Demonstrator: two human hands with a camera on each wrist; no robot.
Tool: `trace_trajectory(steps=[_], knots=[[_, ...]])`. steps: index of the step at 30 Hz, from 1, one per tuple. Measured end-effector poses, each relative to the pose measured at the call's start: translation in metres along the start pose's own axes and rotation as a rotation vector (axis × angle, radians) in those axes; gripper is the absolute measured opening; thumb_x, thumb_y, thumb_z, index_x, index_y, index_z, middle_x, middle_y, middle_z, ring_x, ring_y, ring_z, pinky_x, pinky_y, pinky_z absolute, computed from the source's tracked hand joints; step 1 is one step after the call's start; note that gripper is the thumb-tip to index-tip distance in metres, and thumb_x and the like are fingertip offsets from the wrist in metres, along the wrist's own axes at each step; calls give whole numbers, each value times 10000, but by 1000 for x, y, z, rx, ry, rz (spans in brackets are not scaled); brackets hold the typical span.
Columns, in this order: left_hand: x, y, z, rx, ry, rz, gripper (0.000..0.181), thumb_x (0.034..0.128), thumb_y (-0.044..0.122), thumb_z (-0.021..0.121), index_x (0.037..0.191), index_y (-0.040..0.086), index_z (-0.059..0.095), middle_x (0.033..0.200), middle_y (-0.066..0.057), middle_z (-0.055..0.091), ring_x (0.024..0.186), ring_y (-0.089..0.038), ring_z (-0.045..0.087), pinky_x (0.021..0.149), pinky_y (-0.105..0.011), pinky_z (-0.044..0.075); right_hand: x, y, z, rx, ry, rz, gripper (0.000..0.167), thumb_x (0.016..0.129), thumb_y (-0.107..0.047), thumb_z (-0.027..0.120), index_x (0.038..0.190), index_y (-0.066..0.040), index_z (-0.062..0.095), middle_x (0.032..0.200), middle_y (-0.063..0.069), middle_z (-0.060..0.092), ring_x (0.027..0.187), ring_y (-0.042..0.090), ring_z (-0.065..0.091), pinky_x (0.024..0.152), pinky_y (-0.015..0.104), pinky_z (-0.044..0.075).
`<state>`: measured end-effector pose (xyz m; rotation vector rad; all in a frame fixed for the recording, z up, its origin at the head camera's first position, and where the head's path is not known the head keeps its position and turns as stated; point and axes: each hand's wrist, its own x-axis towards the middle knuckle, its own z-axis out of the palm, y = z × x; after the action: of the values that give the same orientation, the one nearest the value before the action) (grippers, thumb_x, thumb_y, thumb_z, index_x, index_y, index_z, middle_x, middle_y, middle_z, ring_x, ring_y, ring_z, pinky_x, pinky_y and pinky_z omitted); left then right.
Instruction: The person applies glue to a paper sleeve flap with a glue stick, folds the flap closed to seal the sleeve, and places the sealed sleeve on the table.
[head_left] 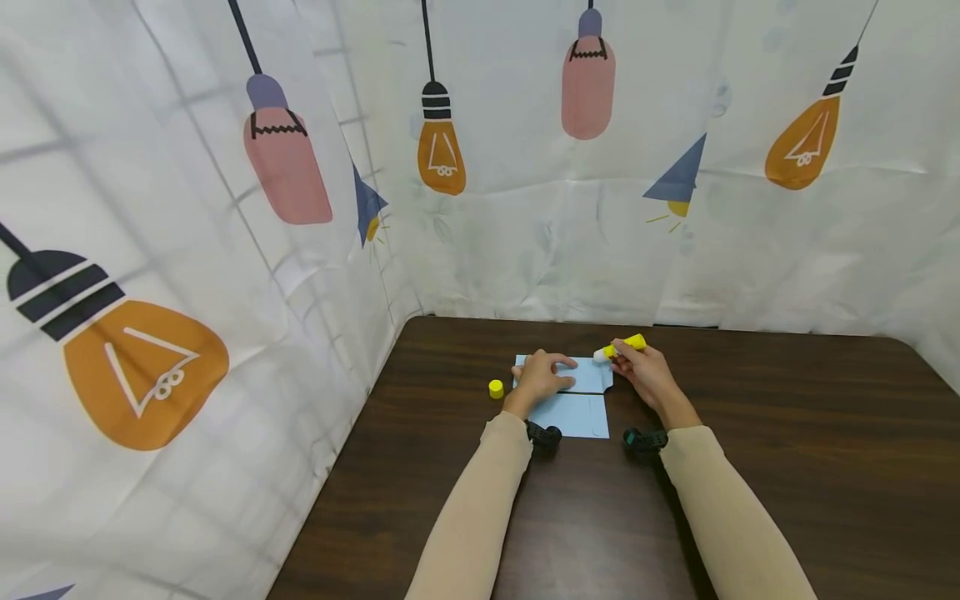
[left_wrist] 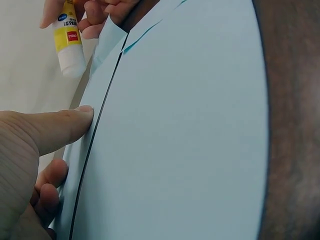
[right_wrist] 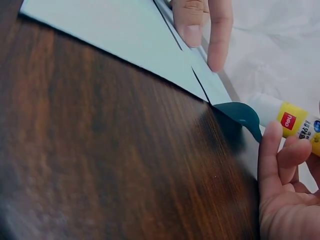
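Two hands, one glue stick, one cap, one sheet of paper! The right hand's (head_left: 647, 377) grip holds the smooth, cylindrical glue stick (left_wrist: 69, 39), white end near the paper's far right corner. The left hand (head_left: 540, 380), grip spread wide, presses the flat, pale-blue paper (head_left: 572, 417), crossed by one thin dark line. Left of it, the round yellow cap (head_left: 496, 389) sits on the wood-grained tabletop (head_left: 765, 408).
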<state>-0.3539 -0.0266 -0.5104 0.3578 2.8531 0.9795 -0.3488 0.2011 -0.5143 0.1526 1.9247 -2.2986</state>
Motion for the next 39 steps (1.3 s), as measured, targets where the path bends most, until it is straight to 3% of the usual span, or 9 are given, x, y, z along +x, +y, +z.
trace_trajectory(steps=[12, 19, 23, 39], knots=[[-1, 1, 0, 1, 16, 0, 269, 933, 348, 759, 1200, 321, 756, 909, 16, 502, 894, -173, 427, 822, -454, 177, 3, 0, 2, -102, 23, 6, 325, 1049, -351, 580, 1222, -83, 521, 914, -53, 510, 831, 89, 489, 809, 180, 507], [-2, 2, -3, -5, 7, -3, 267, 937, 354, 753, 1204, 338, 753, 922, 12, 509, 898, -169, 433, 840, -460, 195, 5, 2, 4, -167, 30, 25, 621, 998, -425, 639, 1442, -20, 481, 1070, -33, 519, 892, 107, 492, 829, 173, 502], [-2, 2, -4, -5, -2, -1, 260, 936, 361, 754, 1195, 339, 755, 917, 16, 505, 877, -165, 429, 823, -448, 194, 5, 2, 3, -191, 17, 19, 661, 1000, -409, 643, 1500, -19, 456, 1167, -27, 537, 909, 122, 498, 837, 184, 507], [-3, 3, -2, -29, -5, -3, 251, 932, 354, 759, 1182, 325, 759, 908, 17, 499, 868, -166, 431, 823, -455, 195, -9, 6, 1, -135, -23, -53, 677, 1003, -342, 656, 1528, 7, 411, 1265, -41, 505, 965, 111, 502, 850, 161, 503]])
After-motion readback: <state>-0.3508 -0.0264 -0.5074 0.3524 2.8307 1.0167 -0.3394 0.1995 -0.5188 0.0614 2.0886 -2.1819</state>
